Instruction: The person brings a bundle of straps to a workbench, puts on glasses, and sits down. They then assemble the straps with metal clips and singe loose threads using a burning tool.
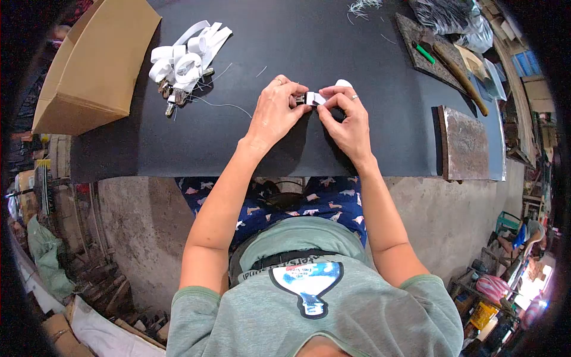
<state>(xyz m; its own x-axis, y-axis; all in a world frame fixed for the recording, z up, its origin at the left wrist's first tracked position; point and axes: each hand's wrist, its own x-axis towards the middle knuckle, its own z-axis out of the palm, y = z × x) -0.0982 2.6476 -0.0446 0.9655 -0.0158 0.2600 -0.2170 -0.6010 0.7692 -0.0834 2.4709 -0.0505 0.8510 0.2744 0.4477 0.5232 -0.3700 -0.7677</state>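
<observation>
Near the middle of the dark tabletop, my left hand (273, 112) pinches a small metal clip (300, 100) between thumb and fingers. A white strap (315, 99) runs from the clip to my right hand (348, 122), whose thumb and fingertips are closed on it. Part of the strap curls up behind the right fingers. The fingertips partly cover the joint of clip and strap. To the left lies a pile of rolled white straps (189, 66) with metal clips (169, 95) at their ends.
A cardboard box (89, 71) stands at the table's left. Loose threads (364, 7) lie at the back. On the right are a dark slab (416, 35), a green-handled tool (425, 53), a wooden handle (461, 77), a plastic bag (458, 21) and a worn metal plate (467, 146).
</observation>
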